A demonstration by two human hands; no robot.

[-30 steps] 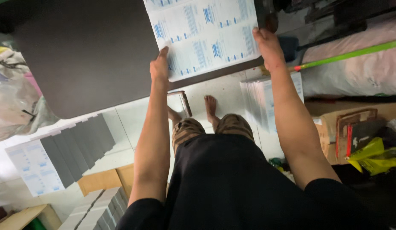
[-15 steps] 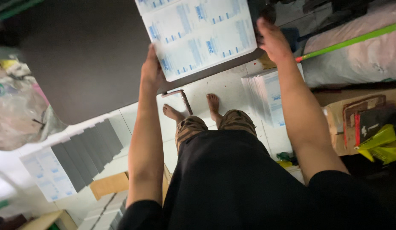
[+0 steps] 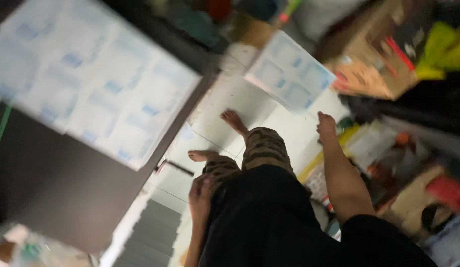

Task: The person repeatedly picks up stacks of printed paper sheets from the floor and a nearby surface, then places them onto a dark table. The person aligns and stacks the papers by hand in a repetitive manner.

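I have just the one head view, looking steeply down my own torso past the left hand (image 3: pixel 201 194) by my thigh and the right hand (image 3: pixel 326 123) further out, to bare feet on the white floor (image 3: pixel 240 99) below (everything smeared and tilted).

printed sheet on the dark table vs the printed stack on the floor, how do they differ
The printed sheet on the table lies flat on the dark tabletop and looks larger in frame; the stack of printed sheets sits lower, on the white floor beyond the bare feet. Neither hand touches either: the left hand is at the thigh, the right hand hangs free. Both are white with blue print, blurred.
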